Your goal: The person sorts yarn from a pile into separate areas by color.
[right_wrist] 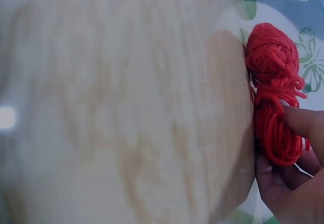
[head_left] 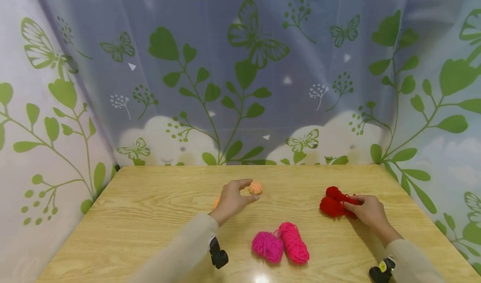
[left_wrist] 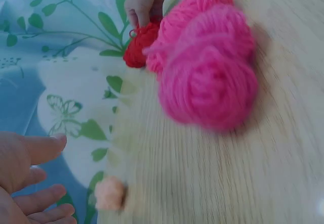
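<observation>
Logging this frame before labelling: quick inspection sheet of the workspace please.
Surface: light wooden table, glare spot near front edge.
Job's things: small peach yarn ball by left hand's fingertips; red yarn skeins under right hand.
Clutter: two pink yarn skeins lying side by side at front centre.
Grippers: left hand open, holding nothing; right hand grips red yarn.
Cables: nothing seen.
Surroundings: leaf-and-butterfly printed curtain around three sides.

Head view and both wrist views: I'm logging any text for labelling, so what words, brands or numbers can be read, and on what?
None: no readable text in any view.
The curtain shows only leaf and butterfly prints.
The yarn bundles carry no labels: pink yarn, red yarn.
</observation>
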`<state>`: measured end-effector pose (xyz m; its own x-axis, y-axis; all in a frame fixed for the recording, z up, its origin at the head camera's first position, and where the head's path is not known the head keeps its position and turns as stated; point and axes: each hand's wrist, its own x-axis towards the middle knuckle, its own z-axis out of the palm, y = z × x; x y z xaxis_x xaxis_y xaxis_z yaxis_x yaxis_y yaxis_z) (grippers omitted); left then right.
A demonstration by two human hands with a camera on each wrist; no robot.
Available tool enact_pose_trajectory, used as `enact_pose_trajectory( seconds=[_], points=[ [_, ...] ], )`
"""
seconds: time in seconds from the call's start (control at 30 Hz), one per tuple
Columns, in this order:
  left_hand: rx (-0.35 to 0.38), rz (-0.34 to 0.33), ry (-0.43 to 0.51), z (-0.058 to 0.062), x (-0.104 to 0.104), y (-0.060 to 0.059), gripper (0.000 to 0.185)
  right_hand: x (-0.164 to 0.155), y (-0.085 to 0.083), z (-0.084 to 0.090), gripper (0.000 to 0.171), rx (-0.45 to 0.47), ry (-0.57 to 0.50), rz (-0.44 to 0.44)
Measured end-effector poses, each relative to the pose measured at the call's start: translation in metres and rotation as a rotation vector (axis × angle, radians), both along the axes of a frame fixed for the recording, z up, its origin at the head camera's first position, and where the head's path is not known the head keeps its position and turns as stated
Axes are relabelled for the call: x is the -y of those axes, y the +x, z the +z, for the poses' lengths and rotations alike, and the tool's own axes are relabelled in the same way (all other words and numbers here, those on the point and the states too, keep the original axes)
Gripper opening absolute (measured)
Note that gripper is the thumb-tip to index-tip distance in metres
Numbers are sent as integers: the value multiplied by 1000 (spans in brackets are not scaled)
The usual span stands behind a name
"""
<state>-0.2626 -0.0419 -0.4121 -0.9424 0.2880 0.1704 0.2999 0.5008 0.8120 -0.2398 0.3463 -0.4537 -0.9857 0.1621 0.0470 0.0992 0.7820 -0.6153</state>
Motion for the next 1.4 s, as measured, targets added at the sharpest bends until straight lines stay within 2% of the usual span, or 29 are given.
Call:
enact_pose_trajectory(
  seconds=[0.1,0.3,0.57,0.83,1.13,1.4],
  points=[
    [-21,11,-15,-1,15,2,54,0,0,1,48,8,-1,-3],
    [-9,24,1,-5,42,6,54,0,-1,3,50,19,2,-7],
    [-10,76,21,-17,66,9,52,0,0,5,52,23,0,-10],
    [-3,122,-3,-35,75,9,50,-1,0,4,51,21,-8,-1],
    [-66,153,-36,-47,76,6,45,-1,-1,3,50,21,-1,-9],
    [-37,170,36,-51,76,3,40,1,0,3,49,38,-50,-24]
  ],
)
